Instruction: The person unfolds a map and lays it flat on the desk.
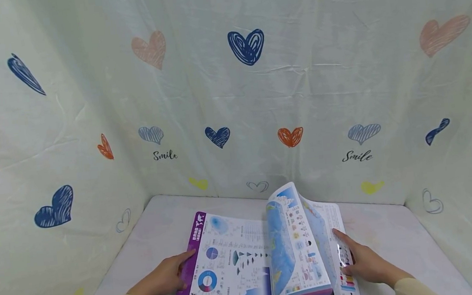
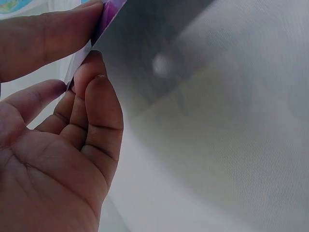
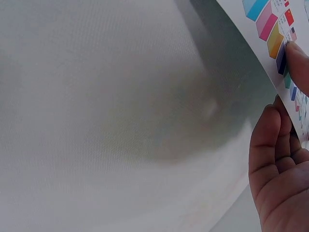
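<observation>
We find the book [image 1: 254, 258] open at the near middle of the bench [image 1: 151, 234], a sheaf of pages [image 1: 302, 254] arched up right of centre. The left hand [image 1: 164, 273] pinches its left edge; the right hand [image 1: 370, 264] pinches its right. We judge the step as spreading the book; the next move calls for steady edges while the sheaf settles.
</observation>
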`<move>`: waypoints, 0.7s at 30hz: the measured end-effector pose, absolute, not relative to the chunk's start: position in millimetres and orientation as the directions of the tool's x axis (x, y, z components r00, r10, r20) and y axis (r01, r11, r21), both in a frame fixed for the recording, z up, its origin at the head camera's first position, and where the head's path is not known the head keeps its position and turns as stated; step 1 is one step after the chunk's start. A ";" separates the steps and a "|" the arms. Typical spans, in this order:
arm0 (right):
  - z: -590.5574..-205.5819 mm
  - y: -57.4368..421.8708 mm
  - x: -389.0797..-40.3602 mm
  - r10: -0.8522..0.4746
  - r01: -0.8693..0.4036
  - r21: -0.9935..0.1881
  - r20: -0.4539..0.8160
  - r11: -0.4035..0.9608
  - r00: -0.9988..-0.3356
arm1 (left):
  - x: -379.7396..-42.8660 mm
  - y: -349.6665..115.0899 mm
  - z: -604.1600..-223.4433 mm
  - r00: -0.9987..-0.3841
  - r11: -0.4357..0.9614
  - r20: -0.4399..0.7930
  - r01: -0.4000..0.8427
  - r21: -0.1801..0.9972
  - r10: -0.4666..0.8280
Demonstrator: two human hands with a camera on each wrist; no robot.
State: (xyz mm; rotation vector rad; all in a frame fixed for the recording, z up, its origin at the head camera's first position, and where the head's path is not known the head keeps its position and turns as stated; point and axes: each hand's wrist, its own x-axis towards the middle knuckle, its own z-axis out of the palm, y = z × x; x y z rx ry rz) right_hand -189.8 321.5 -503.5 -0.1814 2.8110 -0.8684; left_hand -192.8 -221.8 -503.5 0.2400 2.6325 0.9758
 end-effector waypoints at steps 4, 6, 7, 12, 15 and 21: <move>-502.3 327.5 -189.1 -0.175 -0.061 -0.559 -0.152 0.827 -0.973 | -192.1 -226.2 -502.3 -0.937 0.761 -0.242 0.036 0.648 0.250; -501.5 330.3 -188.5 -0.173 -0.060 -0.552 -0.155 0.832 -0.973 | -191.6 -228.4 -501.7 -0.938 0.762 -0.243 0.034 0.647 0.249; -501.2 331.8 -188.4 -0.173 -0.060 -0.548 -0.156 0.835 -0.972 | -191.3 -229.4 -501.4 -0.938 0.763 -0.244 0.034 0.645 0.248; -500.7 339.0 -187.6 -0.161 -0.044 -0.529 -0.177 0.847 -0.971 | -189.6 -233.3 -500.3 -0.939 0.769 -0.244 0.033 0.639 0.243; -501.6 344.0 -187.6 -0.151 -0.033 -0.515 -0.190 0.857 -0.970 | -189.0 -235.0 -499.4 -0.941 0.771 -0.242 0.031 0.636 0.237; -503.4 352.9 -185.6 -0.133 -0.024 -0.468 -0.201 0.884 -0.970 | -188.7 -241.4 -499.5 -0.943 0.777 -0.229 0.045 0.628 0.240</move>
